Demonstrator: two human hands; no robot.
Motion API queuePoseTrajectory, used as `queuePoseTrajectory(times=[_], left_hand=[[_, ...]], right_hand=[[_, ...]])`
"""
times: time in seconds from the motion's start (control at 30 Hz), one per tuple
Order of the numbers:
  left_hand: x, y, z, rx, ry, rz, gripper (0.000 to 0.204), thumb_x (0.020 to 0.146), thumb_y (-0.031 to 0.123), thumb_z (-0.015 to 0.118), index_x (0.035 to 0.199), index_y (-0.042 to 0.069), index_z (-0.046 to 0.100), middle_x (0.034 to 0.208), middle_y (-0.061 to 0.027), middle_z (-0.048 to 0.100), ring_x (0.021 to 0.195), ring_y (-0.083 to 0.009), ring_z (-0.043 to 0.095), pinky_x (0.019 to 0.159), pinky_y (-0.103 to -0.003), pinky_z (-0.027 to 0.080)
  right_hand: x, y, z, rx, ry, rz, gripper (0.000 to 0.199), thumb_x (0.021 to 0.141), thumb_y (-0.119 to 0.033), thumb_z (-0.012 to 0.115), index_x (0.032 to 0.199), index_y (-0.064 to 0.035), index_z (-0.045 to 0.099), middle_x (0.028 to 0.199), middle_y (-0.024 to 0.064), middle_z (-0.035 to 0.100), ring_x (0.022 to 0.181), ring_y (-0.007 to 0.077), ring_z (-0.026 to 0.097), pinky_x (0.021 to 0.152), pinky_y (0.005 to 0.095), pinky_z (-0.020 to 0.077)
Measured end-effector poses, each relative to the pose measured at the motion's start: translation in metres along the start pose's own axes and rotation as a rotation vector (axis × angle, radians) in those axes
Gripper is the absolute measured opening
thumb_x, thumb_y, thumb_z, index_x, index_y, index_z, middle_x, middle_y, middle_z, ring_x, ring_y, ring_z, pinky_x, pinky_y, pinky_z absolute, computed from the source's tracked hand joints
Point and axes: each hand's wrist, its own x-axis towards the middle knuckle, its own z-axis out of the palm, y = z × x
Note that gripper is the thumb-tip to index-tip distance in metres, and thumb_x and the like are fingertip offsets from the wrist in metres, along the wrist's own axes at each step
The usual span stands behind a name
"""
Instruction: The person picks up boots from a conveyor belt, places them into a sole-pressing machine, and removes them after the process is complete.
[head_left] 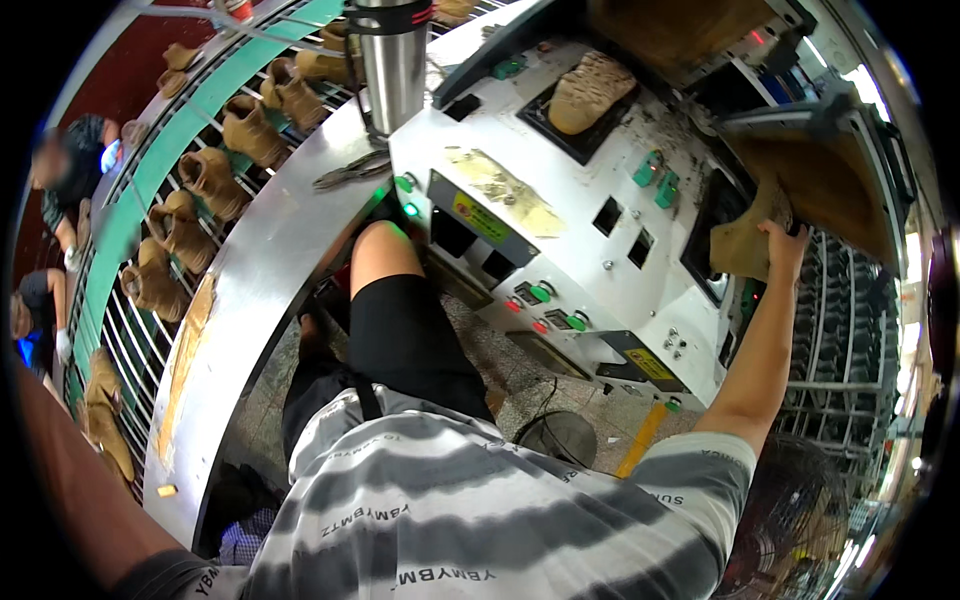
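My right hand [782, 240] reaches up and to the right and grips a tan boot [742, 243] at the dark right-hand opening of a white machine [560, 250]. A second tan boot [590, 90] sits sole-up in the machine's left-hand opening. My left hand is out of sight; only a blurred stretch of arm [60, 480] shows at the lower left edge. My striped shirt, black shorts and bare knee [385, 250] fill the middle of the view, close to the machine's front panel of green and red buttons.
A curved steel counter [260, 270] runs on my left and carries a steel flask [393, 60] and scissors [350, 170]. Behind it, a green-edged rack conveyor [160, 170] holds several tan boots. Two people stand at the far left. A fan [790, 530] sits at lower right.
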Motion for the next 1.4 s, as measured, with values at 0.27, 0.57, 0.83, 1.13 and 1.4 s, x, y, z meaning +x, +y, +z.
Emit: queuePoseTrajectory(times=[0.27, 0.57, 0.83, 1.13, 1.4], left_hand=[[-0.007, 0.009, -0.004, 0.011, 0.002, -0.015, 0.022, 0.093, 0.022, 0.054, 0.094, 0.002, 0.063, 0.101, -0.0144, 0.061, 0.095, -0.0261, 0.059, 0.085, -0.038, 0.046], [-0.002, 0.011, -0.001, 0.013, 0.005, -0.007, 0.021, 0.093, 0.022, 0.053, 0.094, 0.003, 0.063, 0.1, -0.0141, 0.062, 0.094, -0.0259, 0.059, 0.085, -0.038, 0.046], [-0.003, -0.012, 0.015, -0.036, -0.013, -0.029, 0.021, 0.093, 0.021, 0.052, 0.094, 0.003, 0.062, 0.099, -0.0139, 0.062, 0.093, -0.0256, 0.059, 0.084, -0.037, 0.046], [-0.011, -0.001, 0.006, 0.025, -0.015, -0.074, 0.021, 0.093, 0.021, 0.052, 0.094, 0.003, 0.062, 0.098, -0.0137, 0.062, 0.092, -0.0254, 0.059, 0.083, -0.037, 0.046], [-0.014, -0.007, 0.008, 0.023, 0.012, -0.069, 0.02, 0.093, 0.02, 0.051, 0.095, 0.003, 0.062, 0.097, -0.0135, 0.062, 0.091, -0.0251, 0.059, 0.082, -0.036, 0.046]], right_hand=[[0.014, 0.02, 0.047, -0.124, -0.157, 0.061, 0.1, 0.058, -0.036, 0.072, 0.147, -0.0095, 0.035, 0.142, 0.0194, 0.046, 0.124, 0.0356, 0.049, 0.097, 0.0471, 0.0441], [-0.013, -0.003, 0.055, -0.203, -0.163, 0.051, 0.089, 0.059, -0.038, 0.071, 0.141, -0.017, 0.044, 0.135, 0.0138, 0.055, 0.121, 0.0325, 0.054, 0.095, 0.0449, 0.0449], [-0.035, 0.017, 0.057, -0.246, -0.029, 0.085, 0.087, 0.065, -0.042, 0.069, 0.144, -0.0188, 0.042, 0.14, 0.0113, 0.051, 0.124, 0.0327, 0.051, 0.098, 0.0489, 0.0431], [-0.03, 0.015, 0.075, -0.246, -0.099, 0.135, 0.077, 0.068, -0.049, 0.068, 0.137, -0.0197, 0.051, 0.137, 0.0105, 0.052, 0.121, 0.0299, 0.054, 0.095, 0.0453, 0.0472], [-0.028, 0.017, 0.072, -0.255, -0.127, 0.154, 0.075, 0.072, -0.049, 0.066, 0.138, -0.0205, 0.049, 0.14, 0.0123, 0.046, 0.123, 0.0326, 0.05, 0.097, 0.0465, 0.0445]])
